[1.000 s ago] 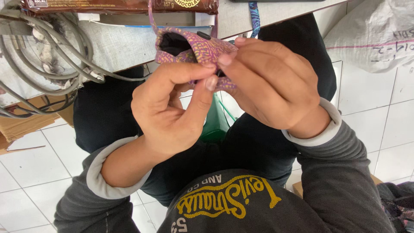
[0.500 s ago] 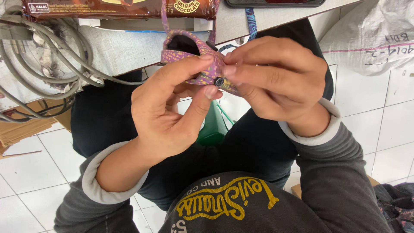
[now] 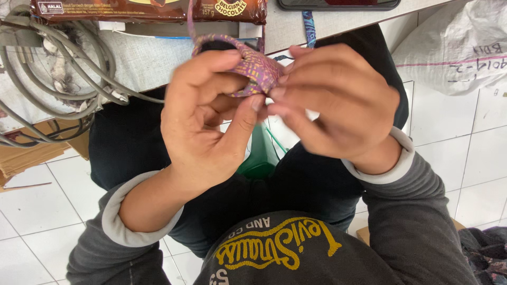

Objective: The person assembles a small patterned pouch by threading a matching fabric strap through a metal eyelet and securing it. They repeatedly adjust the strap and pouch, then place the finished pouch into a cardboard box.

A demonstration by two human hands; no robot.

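Both hands up at frame centre, pinching a purple patterned fabric loop (image 3: 248,66) betw. them. Left hand (image 3: 211,121) grips its left side w/ thumb & fingers curled round it; right hand (image 3: 332,105) clamps the right end w/ fingertips, touching left thumb. Loop sits just below the table (image 3: 296,26) edge, top centre. Brown snack pack (image 3: 142,9) on table, upper left. Grey cables (image 3: 58,79) at left. Green item (image 3: 261,155) betw. knees, partly hidden. White sack (image 3: 454,47) upper right, tiled floor (image 3: 31,206) below.

grey long sleeves with paler grey cuffs, dark trousers, dark grey shirt with curved yellow lettering; both hands bare.
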